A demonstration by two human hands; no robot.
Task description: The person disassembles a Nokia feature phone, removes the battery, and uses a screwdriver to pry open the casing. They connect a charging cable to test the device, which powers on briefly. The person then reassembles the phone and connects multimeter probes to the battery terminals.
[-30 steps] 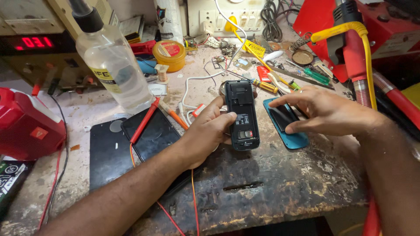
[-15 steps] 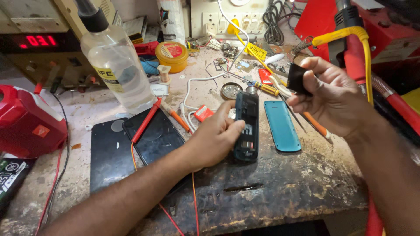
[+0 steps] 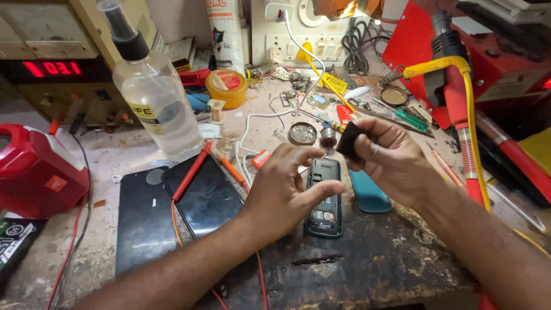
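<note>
A small dark phone (image 3: 325,206) lies on the worn bench with its back open and its inner parts showing. My left hand (image 3: 284,192) hovers at its left side, fingers spread, with the thumb laid across the phone's edge. Just above the phone's top end, my right hand (image 3: 396,163) pinches a small black battery (image 3: 349,142) between its fingers. A teal back cover (image 3: 367,195) rests flat on the bench to the right of the phone, partly under my right hand.
Two black smartphones (image 3: 206,195) (image 3: 140,218) lie at the left with a red probe (image 3: 192,169) across them. A clear spray bottle (image 3: 155,97), yellow tin (image 3: 228,87) and power supply (image 3: 54,69) stand behind. A red box (image 3: 34,172) sits far left, red equipment with a yellow cable (image 3: 459,86) at the right.
My right hand picked the black battery up from the teal cover, raised it, and now holds it nearer the phone's top. My left hand has loosened its grip on the phone.
</note>
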